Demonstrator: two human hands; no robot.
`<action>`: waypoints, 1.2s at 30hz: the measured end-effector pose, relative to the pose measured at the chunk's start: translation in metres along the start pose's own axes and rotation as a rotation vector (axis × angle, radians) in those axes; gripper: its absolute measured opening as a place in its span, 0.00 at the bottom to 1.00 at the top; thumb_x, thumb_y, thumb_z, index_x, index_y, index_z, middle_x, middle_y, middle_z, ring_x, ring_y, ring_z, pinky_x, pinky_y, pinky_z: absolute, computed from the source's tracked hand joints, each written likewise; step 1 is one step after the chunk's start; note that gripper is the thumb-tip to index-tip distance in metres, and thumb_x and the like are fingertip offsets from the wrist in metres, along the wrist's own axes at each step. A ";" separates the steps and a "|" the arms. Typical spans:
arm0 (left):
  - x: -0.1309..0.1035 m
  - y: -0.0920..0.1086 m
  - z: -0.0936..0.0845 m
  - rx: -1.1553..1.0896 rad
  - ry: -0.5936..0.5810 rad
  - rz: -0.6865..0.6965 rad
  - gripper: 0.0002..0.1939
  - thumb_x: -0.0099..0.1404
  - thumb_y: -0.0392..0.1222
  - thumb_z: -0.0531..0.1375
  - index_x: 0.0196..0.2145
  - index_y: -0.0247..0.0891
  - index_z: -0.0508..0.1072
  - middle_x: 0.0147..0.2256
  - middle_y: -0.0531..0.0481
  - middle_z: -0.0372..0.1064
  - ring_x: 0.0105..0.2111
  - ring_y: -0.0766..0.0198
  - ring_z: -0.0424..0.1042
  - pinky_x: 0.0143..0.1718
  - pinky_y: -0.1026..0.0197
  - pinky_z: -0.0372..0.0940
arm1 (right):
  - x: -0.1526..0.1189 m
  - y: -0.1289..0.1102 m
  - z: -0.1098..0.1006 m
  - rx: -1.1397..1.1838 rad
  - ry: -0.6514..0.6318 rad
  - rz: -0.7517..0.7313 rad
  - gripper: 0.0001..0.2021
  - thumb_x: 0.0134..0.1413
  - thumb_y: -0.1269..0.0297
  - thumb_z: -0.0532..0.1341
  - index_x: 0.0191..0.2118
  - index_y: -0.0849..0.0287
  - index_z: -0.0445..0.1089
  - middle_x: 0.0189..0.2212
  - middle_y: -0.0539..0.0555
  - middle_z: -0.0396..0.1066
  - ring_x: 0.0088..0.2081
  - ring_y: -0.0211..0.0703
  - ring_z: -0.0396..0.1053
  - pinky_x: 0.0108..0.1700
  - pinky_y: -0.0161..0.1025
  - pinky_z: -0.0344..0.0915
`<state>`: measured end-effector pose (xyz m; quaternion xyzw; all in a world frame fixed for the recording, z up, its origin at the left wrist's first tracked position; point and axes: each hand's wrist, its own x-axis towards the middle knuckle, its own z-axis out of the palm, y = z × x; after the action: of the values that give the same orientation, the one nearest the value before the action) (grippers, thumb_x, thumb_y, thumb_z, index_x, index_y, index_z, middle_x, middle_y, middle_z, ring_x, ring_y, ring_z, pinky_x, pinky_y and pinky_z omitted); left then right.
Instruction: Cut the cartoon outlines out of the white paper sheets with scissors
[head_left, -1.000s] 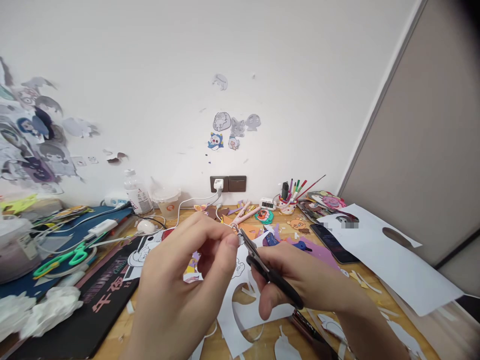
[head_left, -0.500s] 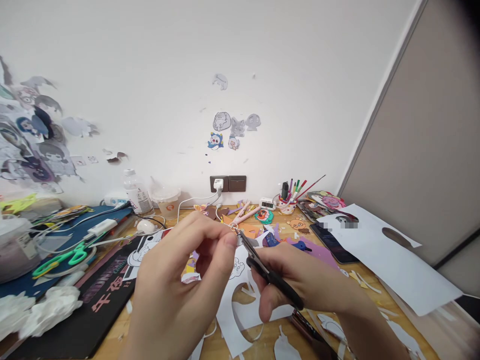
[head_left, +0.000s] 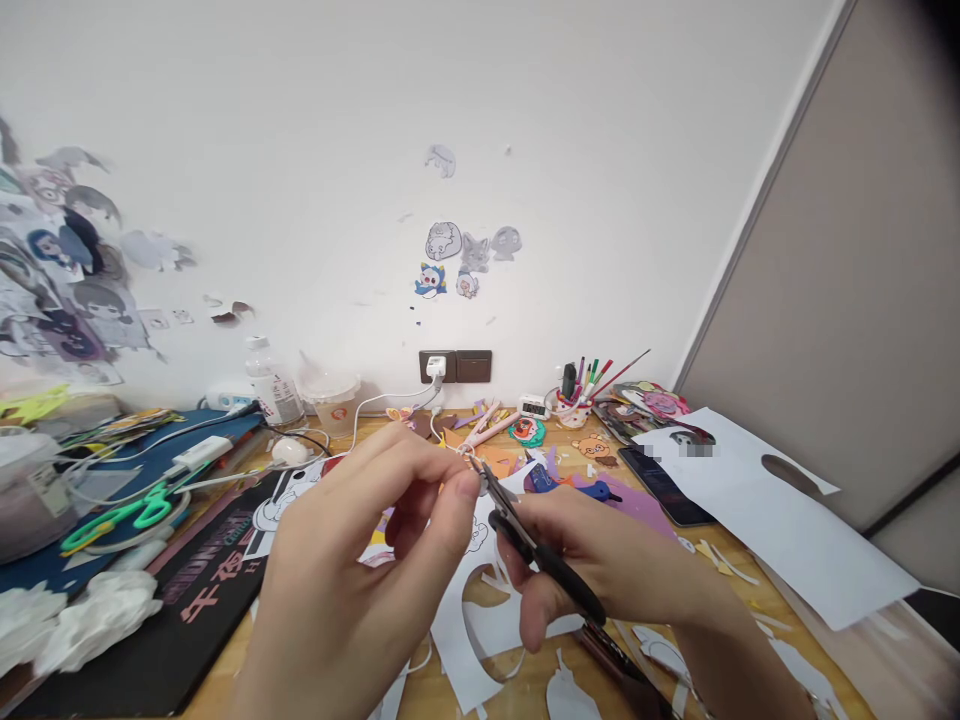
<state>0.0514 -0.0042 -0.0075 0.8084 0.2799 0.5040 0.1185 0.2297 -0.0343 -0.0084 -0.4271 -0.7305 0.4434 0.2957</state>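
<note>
My right hand (head_left: 577, 560) grips black-handled scissors (head_left: 544, 560), with thumb and fingers at the loops and the blades pointing up and to the left. The blade tips are at the fingertips of my left hand (head_left: 375, 560). Thumb and forefinger of that hand are pinched together, and what lies between them is too small and too hidden to make out. Beneath both hands is a white sheet (head_left: 454, 630) with a rounded piece cut out of it. A line drawing (head_left: 475, 538) shows on white paper between my hands.
Paper scraps (head_left: 570, 690) litter the wooden desk. At left are a black board (head_left: 150, 660), green scissors (head_left: 154, 508) and crumpled tissues (head_left: 105, 620). A phone (head_left: 660, 490) and large white sheet (head_left: 795, 540) lie right. A pen cup (head_left: 574, 410) stands near the wall.
The scissors and my right hand have shifted very slightly left and up. My left hand keeps its pinch, and the surroundings look the same apart from a slight camera shift.
</note>
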 end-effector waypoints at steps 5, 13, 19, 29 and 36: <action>-0.001 0.000 -0.002 0.004 0.009 0.012 0.07 0.63 0.32 0.53 0.30 0.43 0.65 0.30 0.56 0.65 0.31 0.67 0.65 0.28 0.63 0.59 | 0.000 0.001 0.000 -0.003 -0.015 -0.046 0.13 0.44 0.65 0.68 0.25 0.59 0.61 0.21 0.41 0.57 0.24 0.30 0.53 0.24 0.27 0.51; 0.000 0.002 -0.003 0.015 0.015 0.028 0.08 0.63 0.32 0.53 0.30 0.43 0.65 0.29 0.56 0.65 0.31 0.68 0.65 0.29 0.65 0.59 | 0.001 0.001 0.000 -0.020 -0.023 -0.077 0.12 0.45 0.68 0.68 0.25 0.59 0.61 0.21 0.40 0.57 0.23 0.30 0.52 0.23 0.27 0.50; -0.001 0.001 -0.004 0.010 -0.004 0.011 0.07 0.64 0.32 0.53 0.30 0.43 0.65 0.28 0.56 0.64 0.29 0.68 0.64 0.27 0.65 0.58 | 0.000 0.001 0.000 -0.021 -0.022 -0.074 0.13 0.45 0.66 0.68 0.25 0.59 0.61 0.20 0.40 0.56 0.22 0.29 0.51 0.22 0.27 0.49; -0.002 0.001 -0.003 0.017 0.003 -0.010 0.06 0.65 0.35 0.53 0.30 0.43 0.66 0.29 0.56 0.65 0.30 0.68 0.65 0.27 0.65 0.58 | 0.000 0.000 -0.001 -0.016 -0.022 -0.067 0.13 0.44 0.66 0.68 0.24 0.59 0.61 0.20 0.41 0.56 0.22 0.30 0.51 0.22 0.28 0.49; -0.002 0.001 -0.002 0.049 0.054 -0.010 0.06 0.64 0.35 0.54 0.30 0.43 0.66 0.29 0.57 0.65 0.29 0.69 0.65 0.27 0.66 0.58 | -0.001 0.002 0.000 -0.011 -0.015 -0.088 0.11 0.45 0.69 0.68 0.24 0.60 0.63 0.19 0.40 0.54 0.21 0.29 0.50 0.21 0.27 0.48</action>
<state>0.0495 -0.0065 -0.0079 0.7958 0.2992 0.5181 0.0935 0.2307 -0.0346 -0.0101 -0.3929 -0.7531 0.4292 0.3070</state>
